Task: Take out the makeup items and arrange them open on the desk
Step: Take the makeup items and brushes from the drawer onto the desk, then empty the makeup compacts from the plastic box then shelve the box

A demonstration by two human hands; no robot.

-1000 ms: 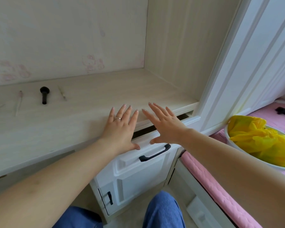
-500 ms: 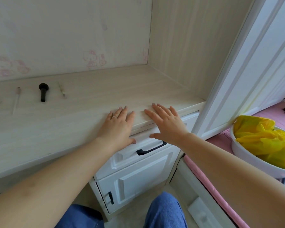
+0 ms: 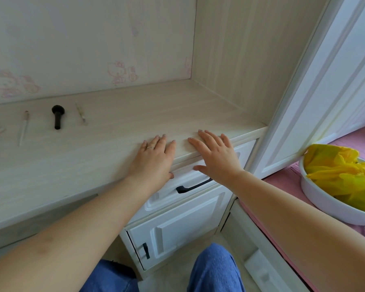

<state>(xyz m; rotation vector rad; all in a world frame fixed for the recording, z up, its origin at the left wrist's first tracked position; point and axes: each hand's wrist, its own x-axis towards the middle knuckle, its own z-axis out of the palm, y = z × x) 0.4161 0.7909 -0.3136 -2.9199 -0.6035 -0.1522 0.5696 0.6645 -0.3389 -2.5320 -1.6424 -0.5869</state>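
Now both the left hand (image 3: 154, 159) and the right hand (image 3: 216, 157) lie flat with straight fingers on the desk (image 3: 114, 131) edge, above the closed drawer (image 3: 198, 186), grasping nothing.

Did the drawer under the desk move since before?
Yes. The drawer slid inward: the dark gap under the desk edge has closed, and its front now sits flush beneath that edge.
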